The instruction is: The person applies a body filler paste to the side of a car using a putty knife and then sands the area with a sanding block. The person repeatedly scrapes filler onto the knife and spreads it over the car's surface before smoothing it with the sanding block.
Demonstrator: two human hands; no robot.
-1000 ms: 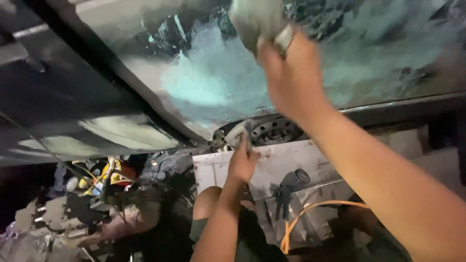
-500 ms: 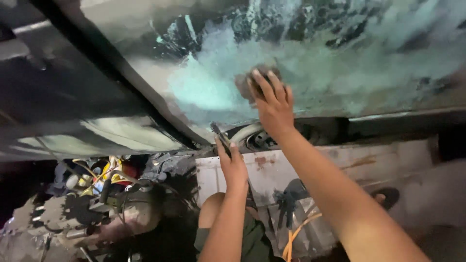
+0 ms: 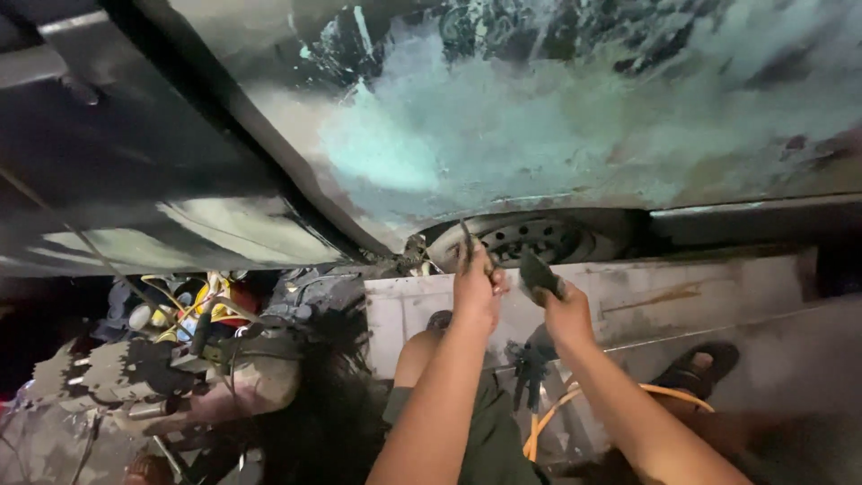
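Under a smeared, filler-patched car body panel (image 3: 539, 126) above a wheel (image 3: 530, 241), the left hand (image 3: 476, 292) grips a thin, roughly upright tool (image 3: 467, 241), while the right hand (image 3: 567, 314), just beside it, pinches what looks like folded sandpaper (image 3: 537, 272).

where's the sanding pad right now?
Head view, centre: the dark sanding pad is in the right hand, below the car panel, beside the left hand.

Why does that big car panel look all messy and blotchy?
The car body panel is patchy: a pale green-white smeared area sits amid dark, scuffed spots, so its finish looks uneven. The left hand and right hand hold small tools below it.
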